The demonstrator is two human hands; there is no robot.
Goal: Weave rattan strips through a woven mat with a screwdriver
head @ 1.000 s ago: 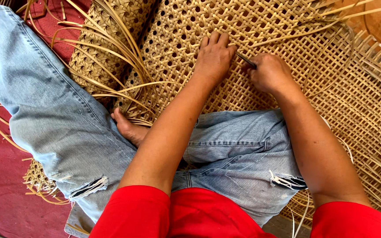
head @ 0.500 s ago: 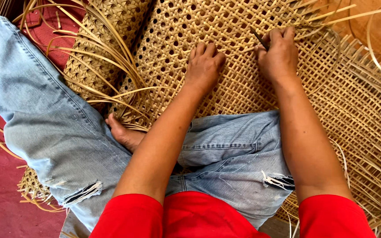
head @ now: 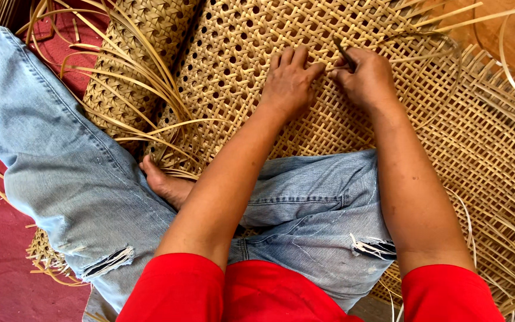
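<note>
Head view, looking down. Nearest the camera: red sleeves at the bottom edge, both forearms reaching away over the lap. Below them, pale blue ripped jeans; one leg stretches to the far left, the other is folded under, with a bare foot showing between the leg and the left forearm.

Person sits on the woven cane panel, an open lattice that runs from under the knees to the far edge and out to the right, where the weave is looser and unfinished. Loose cane strips arc up from its left edge, over a second, tighter woven piece lying at far left. Dark red floor cloth at near left.

Left hand: palm down, fingers together and lying flat, touching the lattice, thumb angled toward the other hand. It grips nothing.

Right hand: just right of the left, almost touching it, fingers curled closed around a thin dark tool whose tip points to the far left, at the lattice surface. Whether a strip is also pinched, I cannot tell.
</note>
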